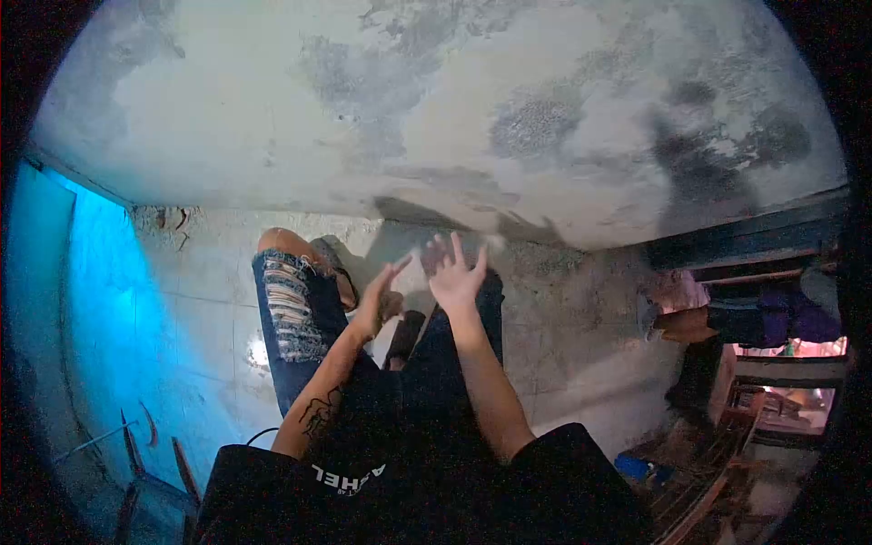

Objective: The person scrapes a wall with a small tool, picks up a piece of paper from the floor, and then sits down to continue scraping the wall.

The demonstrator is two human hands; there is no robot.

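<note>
My left hand (374, 307) is raised over my lap, its fingers stretched out and slightly smeared by motion. I see nothing held in it. Close beside it, my right hand (456, 277) is up with the fingers spread and nothing in it. The two hands are apart. Below them, between my legs, is a dark brown elongated thing (405, 338) whose kind I cannot make out. Ripped jeans (295, 309) cover my bent legs, and one bare knee shows at the left.
A patchy, stained grey-white wall (436, 100) rises ahead from a pale tiled floor (204, 350). Blue light falls at the left, near a stool-like frame (154, 481). At the right are another person's legs (727, 324), wooden furniture (718, 481) and a small blue object (636, 468).
</note>
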